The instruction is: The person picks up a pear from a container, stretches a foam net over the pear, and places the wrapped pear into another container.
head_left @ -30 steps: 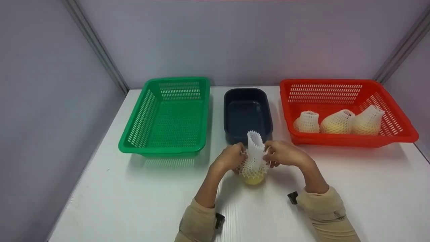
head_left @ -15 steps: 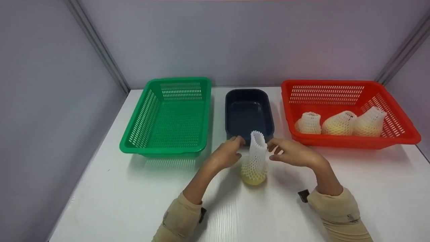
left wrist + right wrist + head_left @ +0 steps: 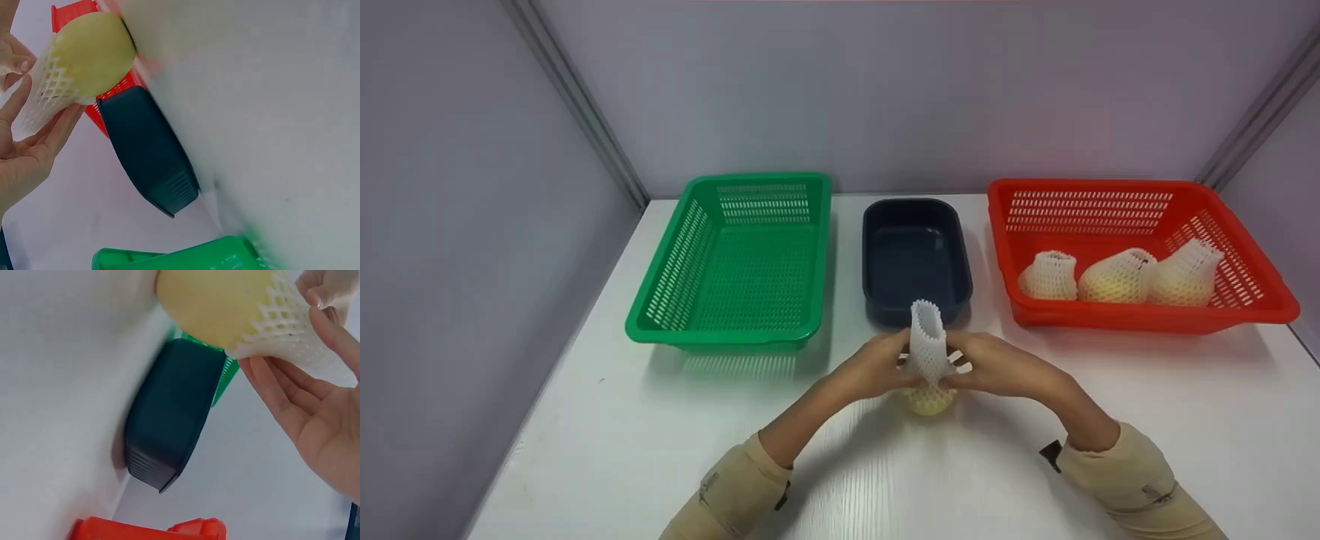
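Observation:
A smooth, rounded yellow fruit stands on the white table in front of me, its lower part bare. Over its upper part sits a white foam net sleeve, whose open tube rises above it. On the left side my left hand holds the sleeve low down between thumb and fingers. My right hand grips it the same way from the right. Both wrist views show the fruit bulging from the net, with fingertips right at the net's lower edge.
Behind the fruit stands a dark blue tub. A green basket is at the left. The red basket at the right holds 3 netted fruits. Grey walls enclose the table's back and sides.
Half a second ago both hands were apart from the sleeve, after touching its edges earlier. Now they have closed in from both sides and hold it lower on the fruit.

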`<state>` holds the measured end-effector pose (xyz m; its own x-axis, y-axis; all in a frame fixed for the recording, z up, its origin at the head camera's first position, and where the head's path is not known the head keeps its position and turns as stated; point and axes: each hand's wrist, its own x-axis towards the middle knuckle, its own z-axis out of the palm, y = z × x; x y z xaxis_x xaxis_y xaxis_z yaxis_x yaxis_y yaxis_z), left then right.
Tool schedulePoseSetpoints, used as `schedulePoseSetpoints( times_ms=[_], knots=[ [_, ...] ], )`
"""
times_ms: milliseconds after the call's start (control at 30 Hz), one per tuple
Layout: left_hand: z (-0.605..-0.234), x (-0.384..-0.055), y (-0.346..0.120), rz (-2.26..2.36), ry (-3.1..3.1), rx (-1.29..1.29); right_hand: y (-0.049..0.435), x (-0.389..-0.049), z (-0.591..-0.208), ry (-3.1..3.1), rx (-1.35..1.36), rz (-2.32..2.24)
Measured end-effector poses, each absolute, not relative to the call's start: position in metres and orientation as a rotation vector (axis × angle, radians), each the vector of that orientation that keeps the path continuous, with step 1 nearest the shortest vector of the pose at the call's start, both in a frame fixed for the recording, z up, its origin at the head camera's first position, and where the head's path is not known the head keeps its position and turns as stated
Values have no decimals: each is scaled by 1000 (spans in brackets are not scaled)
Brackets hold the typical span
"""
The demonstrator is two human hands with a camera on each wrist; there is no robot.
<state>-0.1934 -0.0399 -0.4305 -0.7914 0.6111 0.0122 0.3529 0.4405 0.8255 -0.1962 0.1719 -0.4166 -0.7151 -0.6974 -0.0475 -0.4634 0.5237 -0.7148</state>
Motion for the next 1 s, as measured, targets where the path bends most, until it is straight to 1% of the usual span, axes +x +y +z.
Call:
schedulePoseSetpoints(
  times_ms=[367, 667, 867, 1000],
  knots=[
    [-435, -190, -33, 1052, 2537, 781, 178, -195, -430, 2444, -938, -972],
    [-440, -189, -32, 836, 2534, 810, 180, -193, -438, 2441, -891, -901],
    [-443, -190, -33, 829, 2500, 834, 179, -193, -440, 2426, -923, -880],
    [-443, -191, -36, 907, 2470, 876, 178, -192, -436, 2442, -905, -849]
  ],
)
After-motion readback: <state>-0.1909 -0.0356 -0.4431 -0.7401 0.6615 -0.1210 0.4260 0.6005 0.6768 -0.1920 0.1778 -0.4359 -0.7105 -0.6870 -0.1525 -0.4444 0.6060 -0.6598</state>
